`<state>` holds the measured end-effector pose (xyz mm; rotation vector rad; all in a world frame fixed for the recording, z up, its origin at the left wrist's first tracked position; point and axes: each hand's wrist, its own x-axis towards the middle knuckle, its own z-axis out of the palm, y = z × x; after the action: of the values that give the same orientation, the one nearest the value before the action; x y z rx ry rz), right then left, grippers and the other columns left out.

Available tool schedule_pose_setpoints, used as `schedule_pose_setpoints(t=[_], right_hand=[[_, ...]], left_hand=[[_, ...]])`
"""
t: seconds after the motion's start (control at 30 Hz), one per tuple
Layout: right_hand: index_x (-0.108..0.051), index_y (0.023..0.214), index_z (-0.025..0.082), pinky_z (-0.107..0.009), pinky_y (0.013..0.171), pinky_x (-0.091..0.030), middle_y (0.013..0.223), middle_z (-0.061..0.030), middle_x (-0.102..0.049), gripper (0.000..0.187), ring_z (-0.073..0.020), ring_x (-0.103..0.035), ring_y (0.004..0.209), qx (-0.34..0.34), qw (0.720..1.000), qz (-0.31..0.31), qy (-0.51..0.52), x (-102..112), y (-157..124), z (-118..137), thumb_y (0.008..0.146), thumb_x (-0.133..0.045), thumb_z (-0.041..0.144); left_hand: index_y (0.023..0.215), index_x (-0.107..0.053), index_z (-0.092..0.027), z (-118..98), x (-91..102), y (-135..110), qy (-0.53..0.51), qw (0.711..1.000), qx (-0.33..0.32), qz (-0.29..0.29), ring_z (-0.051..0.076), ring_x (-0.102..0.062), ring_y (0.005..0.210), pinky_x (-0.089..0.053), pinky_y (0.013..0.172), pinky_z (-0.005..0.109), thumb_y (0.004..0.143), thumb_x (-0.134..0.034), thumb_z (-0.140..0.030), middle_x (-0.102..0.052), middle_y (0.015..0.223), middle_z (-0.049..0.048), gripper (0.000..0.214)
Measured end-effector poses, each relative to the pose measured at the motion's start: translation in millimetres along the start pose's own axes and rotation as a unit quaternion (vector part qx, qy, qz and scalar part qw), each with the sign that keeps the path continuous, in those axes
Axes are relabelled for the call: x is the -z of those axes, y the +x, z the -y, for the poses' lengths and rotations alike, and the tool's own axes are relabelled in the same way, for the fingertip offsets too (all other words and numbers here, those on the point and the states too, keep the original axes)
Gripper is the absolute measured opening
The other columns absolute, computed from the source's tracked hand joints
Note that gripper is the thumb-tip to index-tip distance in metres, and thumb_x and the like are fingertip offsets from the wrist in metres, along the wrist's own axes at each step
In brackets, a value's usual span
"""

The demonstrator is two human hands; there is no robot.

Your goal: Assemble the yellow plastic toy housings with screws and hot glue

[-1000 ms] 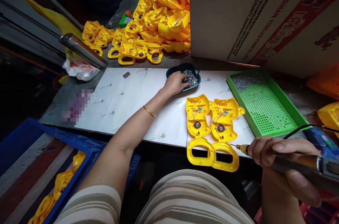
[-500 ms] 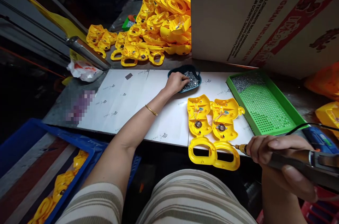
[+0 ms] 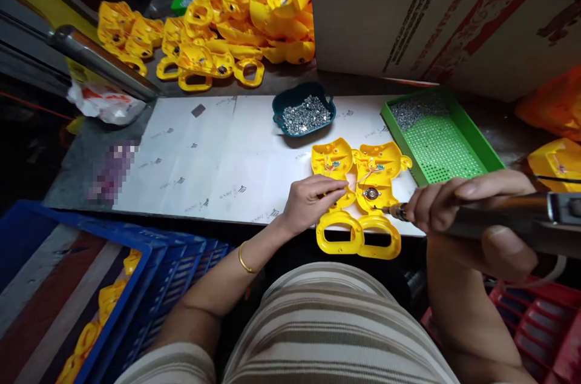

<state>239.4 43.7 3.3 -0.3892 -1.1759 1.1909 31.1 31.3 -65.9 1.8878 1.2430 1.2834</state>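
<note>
Two yellow plastic shells [image 3: 380, 160] lie side by side at the board's front edge, hollow side up, with small circuit boards, wires and round speaker-like parts inside. Their ring handles [image 3: 338, 232] stick out over the edge. My left hand [image 3: 308, 202] is over the left shell, fingertips pinched together; whatever is between them is too small to make out. In my right hand [image 3: 467, 208] is a power screwdriver [image 3: 508, 220], its bit pointing left at the lower part of the right shell. A dark teal dish [image 3: 304, 129] of small metal screws [image 3: 306, 114] stands behind the shells.
A green perforated tray [image 3: 454, 148] with more screws sits at the right. Behind are a heap of yellow shells [image 3: 254, 26] and a large carton [image 3: 408, 8]. A metal post [image 3: 104, 63] stands at the left, with a blue crate [image 3: 136, 287] below. A red basket [image 3: 540, 323] is at lower right.
My left hand has left the screw dish and come toward me to the left shell. The screwdriver's bit has moved from beside the handle ring to the right shell's lower part.
</note>
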Motion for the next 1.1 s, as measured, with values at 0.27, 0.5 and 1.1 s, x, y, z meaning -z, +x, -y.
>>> schedule_pose_setpoints(t=[0.27,0.5,1.1], right_hand=[[-0.064,0.098,0.025,-0.03,0.04,-0.047,0.054,0.003,-0.058,0.022,-0.0141,-0.055,0.04,-0.019,0.993,0.114,-0.002,-5.7,14.1,-5.2,0.08,-0.066,0.037],[-0.06,0.103,0.028,-0.03,0.045,-0.047,0.054,0.0058,-0.056,0.024,-0.0124,-0.052,0.04,-0.014,0.993,0.117,-0.021,-0.2,9.7,-15.8,0.084,-0.063,0.043],[-0.062,0.088,0.029,-0.028,0.039,-0.045,0.05,0.0078,-0.058,0.023,-0.0113,-0.051,0.037,-0.121,0.986,0.112,-0.007,-4.3,14.0,-14.6,0.077,-0.071,0.047]], left_hand=[[0.1,-0.075,-0.017,-9.4,-19.3,-27.0,-0.042,0.998,0.049,0.018,0.014,-0.074,0.08,-0.06,0.076,0.021,0.085,-0.068,-0.019,-0.077,0.094,0.0048,0.017],[0.109,-0.072,-0.017,-9.5,-21.1,-31.9,-0.049,0.996,0.067,0.038,0.013,-0.073,0.085,-0.059,0.079,0.02,0.087,-0.066,-0.02,-0.076,0.102,0.0041,0.024],[0.135,-0.055,-0.022,-13.9,-18.1,-31.4,0.038,0.995,-0.007,0.094,0.013,-0.073,0.089,-0.057,0.083,0.02,0.093,-0.056,-0.018,-0.075,0.106,0.0022,0.042]])
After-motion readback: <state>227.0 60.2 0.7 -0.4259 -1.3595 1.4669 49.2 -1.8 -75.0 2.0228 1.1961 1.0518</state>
